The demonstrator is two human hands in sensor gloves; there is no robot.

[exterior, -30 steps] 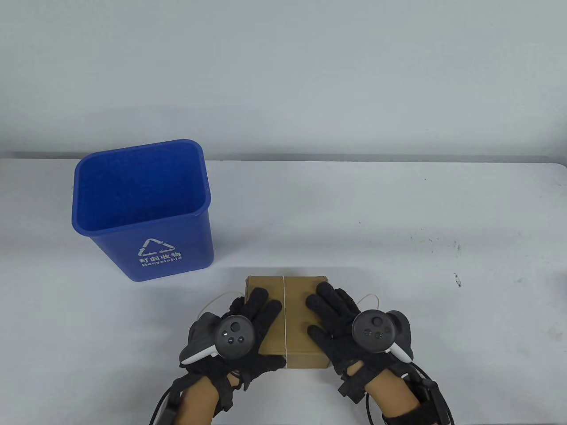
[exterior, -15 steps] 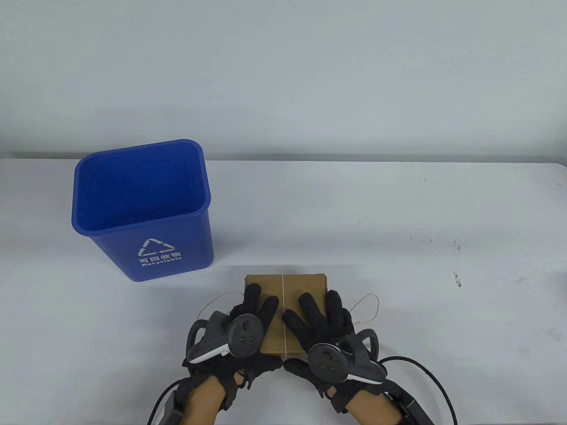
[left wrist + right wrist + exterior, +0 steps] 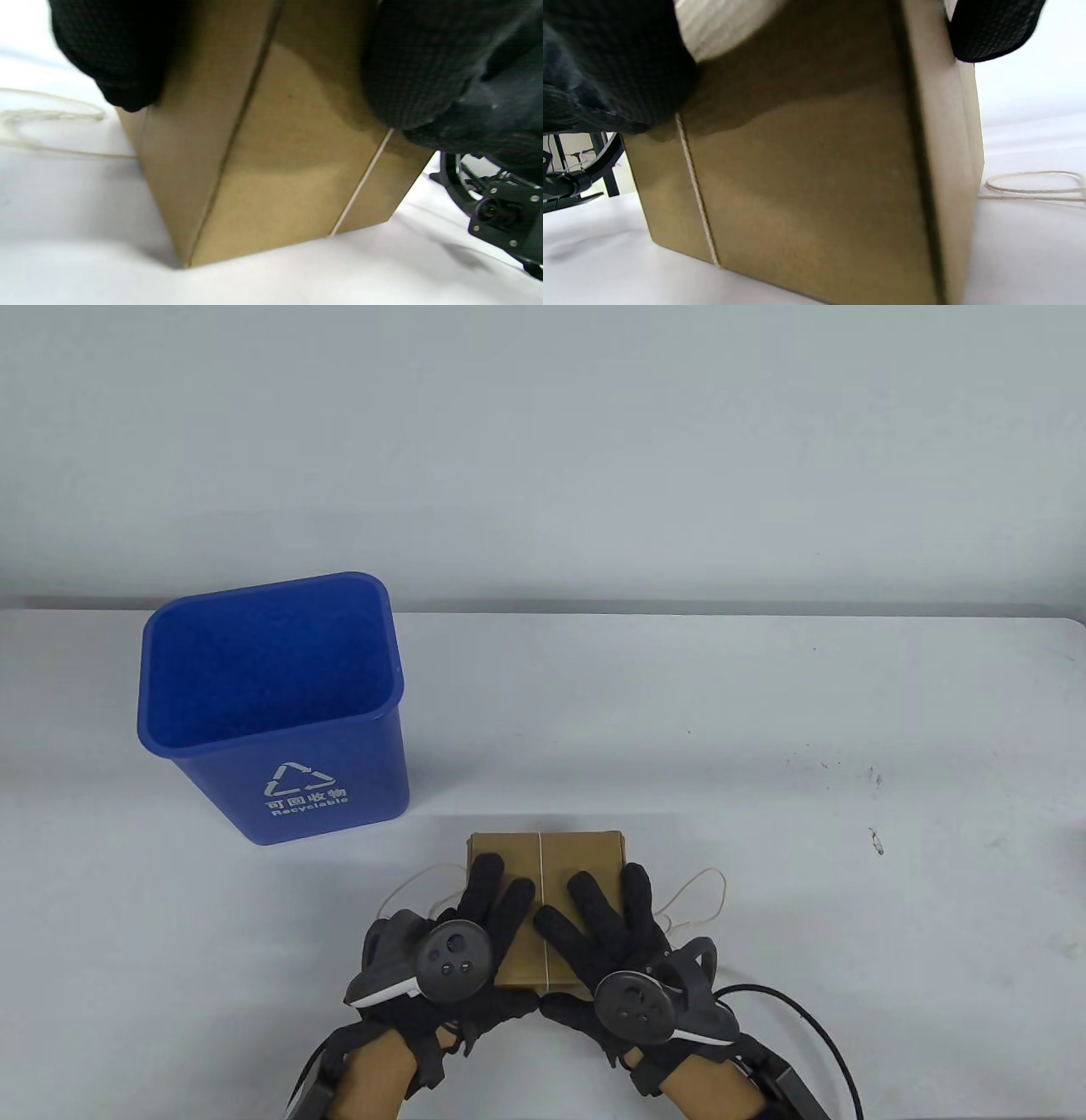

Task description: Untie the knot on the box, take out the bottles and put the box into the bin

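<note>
A closed brown cardboard box [image 3: 564,853] lies near the table's front edge, with a thin string [image 3: 540,861] running over its top and down its near face [image 3: 360,186]. No bottles show. My left hand [image 3: 488,912] lies on the box's left half with its fingers straight and spread. Its thumb [image 3: 424,67] is against the near face beside the string. My right hand [image 3: 607,920] lies the same way on the right half. One right fingertip [image 3: 988,29] hangs over the box's right edge. The blue recycling bin [image 3: 297,780] stands open to the box's back left.
Loose loops of string lie on the table left [image 3: 411,882] and right [image 3: 704,895] of the box. Small dark marks [image 3: 874,840] dot the white table at the right. Black glove cables [image 3: 814,1027] trail from the right wrist.
My right hand has slid left and back toward me, from the box's right part to its middle, with the thumb now at the near face. The left hand and box have barely moved.
</note>
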